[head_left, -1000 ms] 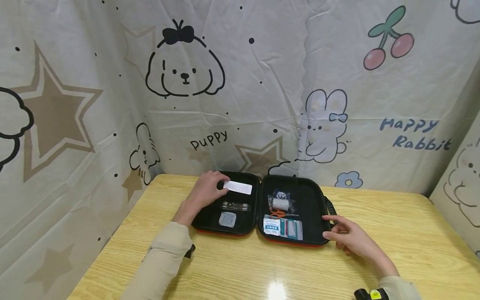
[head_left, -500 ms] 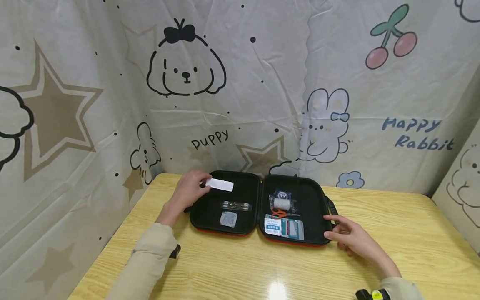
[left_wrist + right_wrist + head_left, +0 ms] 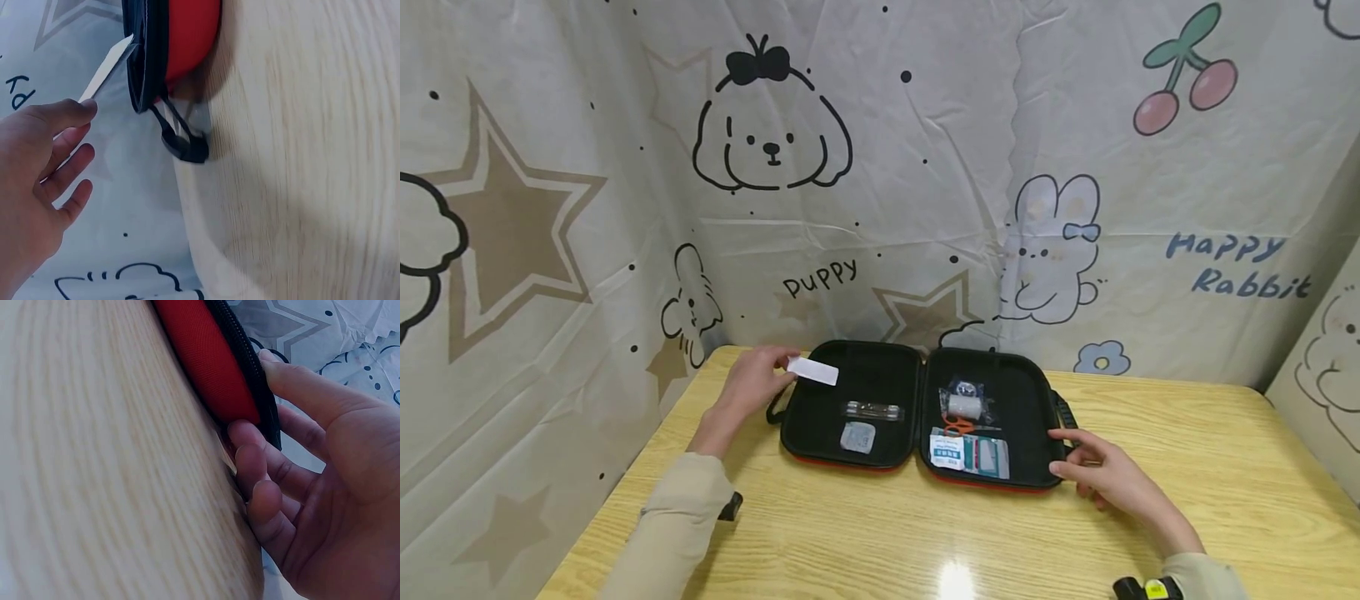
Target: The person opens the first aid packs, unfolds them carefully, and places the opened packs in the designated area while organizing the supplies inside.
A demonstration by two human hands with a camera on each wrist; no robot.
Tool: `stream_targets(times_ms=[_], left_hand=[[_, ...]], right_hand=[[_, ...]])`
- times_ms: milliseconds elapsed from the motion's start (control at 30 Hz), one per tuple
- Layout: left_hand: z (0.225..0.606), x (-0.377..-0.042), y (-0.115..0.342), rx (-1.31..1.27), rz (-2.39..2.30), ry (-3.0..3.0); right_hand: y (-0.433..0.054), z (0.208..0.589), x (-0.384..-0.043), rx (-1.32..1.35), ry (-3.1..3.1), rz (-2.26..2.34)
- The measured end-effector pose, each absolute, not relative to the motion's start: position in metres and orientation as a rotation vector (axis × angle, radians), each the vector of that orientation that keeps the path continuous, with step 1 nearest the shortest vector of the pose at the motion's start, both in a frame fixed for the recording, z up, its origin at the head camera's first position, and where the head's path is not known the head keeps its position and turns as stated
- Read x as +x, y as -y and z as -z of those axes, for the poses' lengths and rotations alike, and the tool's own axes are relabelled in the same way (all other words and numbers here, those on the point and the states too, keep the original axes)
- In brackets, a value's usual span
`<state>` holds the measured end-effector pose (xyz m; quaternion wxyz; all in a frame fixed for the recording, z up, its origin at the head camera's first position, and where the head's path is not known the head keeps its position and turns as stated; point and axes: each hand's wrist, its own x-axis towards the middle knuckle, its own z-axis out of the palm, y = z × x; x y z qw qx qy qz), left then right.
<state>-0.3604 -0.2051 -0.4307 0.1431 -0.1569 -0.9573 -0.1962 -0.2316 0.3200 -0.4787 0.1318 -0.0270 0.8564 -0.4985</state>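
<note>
My left hand (image 3: 752, 385) pinches a flat white strip (image 3: 814, 372) between thumb and fingertips at the far left corner of an open black-lined zip case (image 3: 880, 379). In the left wrist view the strip (image 3: 107, 67) slants from the thumb to the case's rim, with the other fingers loosely bent. At the case's right end my right hand (image 3: 1108, 475) grips the edge. The right wrist view has its thumb on the zipped rim and the fingers bent beneath the red shell (image 3: 209, 359).
The left half holds a narrow clear pack (image 3: 874, 412) and a pale square packet (image 3: 857, 437). In the right half lie a white roll (image 3: 964, 407), orange-handled scissors (image 3: 958, 426) and flat packets (image 3: 970, 455). A printed cloth (image 3: 910, 167) hangs behind the wooden table (image 3: 850, 533).
My left hand has carried the white strip leftward, from over the left half's interior to its far left corner. My right hand has stayed on the case's edge.
</note>
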Motion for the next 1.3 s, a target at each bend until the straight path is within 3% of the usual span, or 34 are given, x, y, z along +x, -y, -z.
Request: stream_targets(times_ms=[367, 1300], left_hand=[[0.435, -0.357, 0.211, -0.458, 0.549, 2.882], [0.451, -0.370, 0.143, -0.582, 0.580, 3.015]], right_hand=[[-0.320, 0.479, -0.231, -0.084, -2.484, 1.449], [-0.321, 0.480, -0.231, -0.101, -2.497, 1.456]])
